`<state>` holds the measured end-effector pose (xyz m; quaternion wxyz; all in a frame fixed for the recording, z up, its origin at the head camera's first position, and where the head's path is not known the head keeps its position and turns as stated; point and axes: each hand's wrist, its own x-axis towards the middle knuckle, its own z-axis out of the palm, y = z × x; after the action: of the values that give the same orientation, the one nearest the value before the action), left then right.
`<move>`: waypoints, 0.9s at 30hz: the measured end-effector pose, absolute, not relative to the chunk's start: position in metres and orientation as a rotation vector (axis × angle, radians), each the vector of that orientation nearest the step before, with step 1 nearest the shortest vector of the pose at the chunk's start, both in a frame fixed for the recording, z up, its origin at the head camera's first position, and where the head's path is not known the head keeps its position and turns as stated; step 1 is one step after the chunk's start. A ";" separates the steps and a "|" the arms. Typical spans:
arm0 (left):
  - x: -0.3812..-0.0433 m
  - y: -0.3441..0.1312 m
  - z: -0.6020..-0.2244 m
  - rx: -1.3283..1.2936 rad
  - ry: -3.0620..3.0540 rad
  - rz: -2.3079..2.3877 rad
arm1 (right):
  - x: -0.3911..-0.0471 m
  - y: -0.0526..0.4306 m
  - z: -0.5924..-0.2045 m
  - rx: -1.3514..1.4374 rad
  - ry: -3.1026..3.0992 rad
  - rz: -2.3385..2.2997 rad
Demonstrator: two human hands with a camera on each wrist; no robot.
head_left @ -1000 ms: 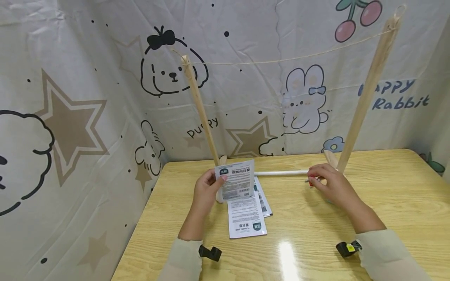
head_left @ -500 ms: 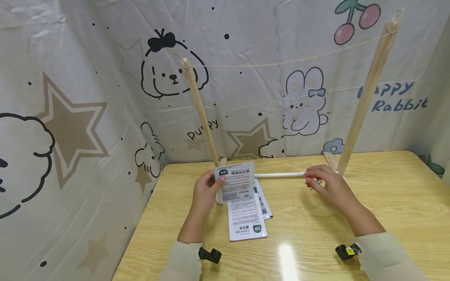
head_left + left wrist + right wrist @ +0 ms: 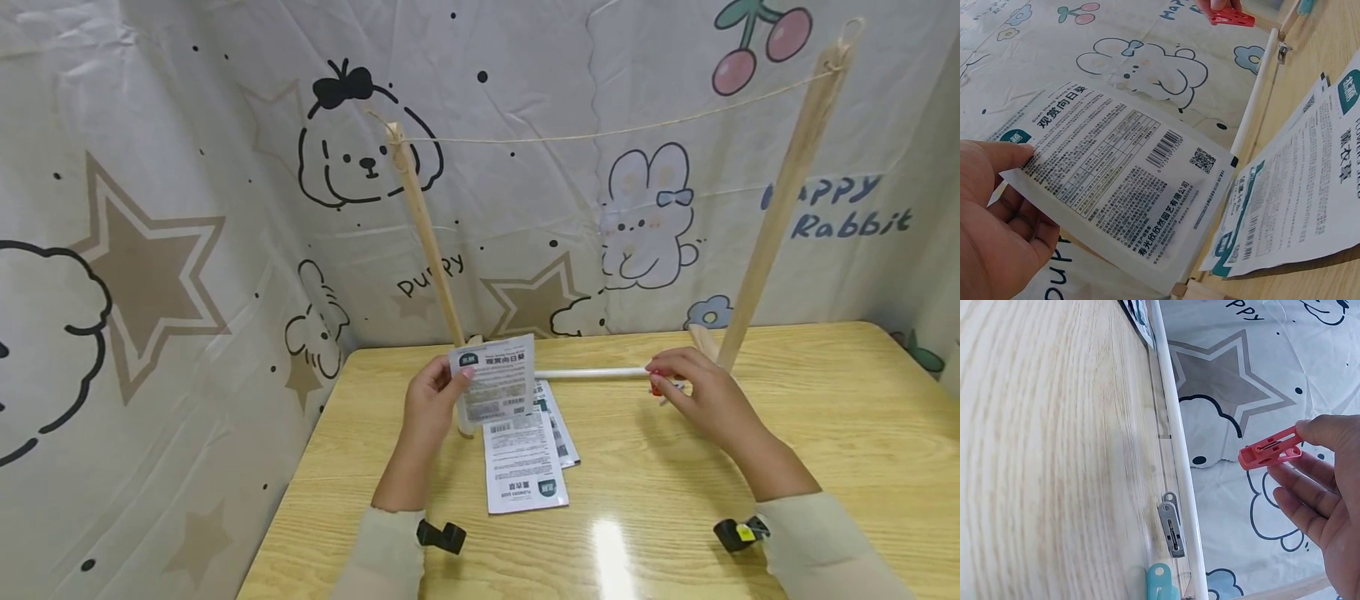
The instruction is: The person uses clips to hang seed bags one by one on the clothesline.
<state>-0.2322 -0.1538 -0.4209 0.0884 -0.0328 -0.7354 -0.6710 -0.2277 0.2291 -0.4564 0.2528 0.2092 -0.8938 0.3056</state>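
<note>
Right now I have the white rectangular packet printed with black Chinese text (image 3: 1122, 181) up off the pale wooden bench (image 3: 675, 517), tilted, in the left hand (image 3: 433, 398); that grip is closed on its edge, thumb on the printed face. Well apart, the right hand (image 3: 703, 398) keeps a narrow pinching grip, thumb and fingers on a small red plastic clothespin (image 3: 1269, 450). Below the lifted packet I see two overlapping white printed packets (image 3: 525, 479) lying on the bench. Near the right hand, a grey clothespin (image 3: 1172, 528) and a turquoise clothespin (image 3: 1161, 582) lie beside a slim white rod (image 3: 592, 374). Beyond, a thin beige string (image 3: 525, 141) spans two upright light wooden posts (image 3: 427, 225), before a whitish cartoon-printed cloth (image 3: 225, 417).
</note>
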 end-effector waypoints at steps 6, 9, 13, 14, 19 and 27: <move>-0.234 -0.155 -0.417 -0.138 -2.211 -1.973 | -0.227 0.229 -0.453 0.579 -2.390 0.843; -0.234 -0.155 -0.415 -0.144 -2.221 -1.965 | -0.227 0.229 -0.452 0.590 -2.386 0.851; -0.236 -0.154 -0.414 -0.140 -2.224 -1.942 | -0.227 0.228 -0.450 0.584 -2.405 0.844; -0.236 -0.154 -0.414 -0.140 -2.223 -1.939 | -0.227 0.228 -0.449 0.580 -2.409 0.841; -0.236 -0.155 -0.413 -0.131 -2.217 -1.932 | -0.226 0.228 -0.444 0.567 -2.427 0.811; -0.242 -0.157 -0.410 -0.154 -2.187 -1.920 | -0.222 0.229 -0.433 0.580 -2.436 0.802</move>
<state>-0.2417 -0.1572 -0.4096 0.1135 -0.0525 -0.7455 -0.6546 -0.2224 0.2285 -0.4335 0.2532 0.2133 -0.8963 0.2951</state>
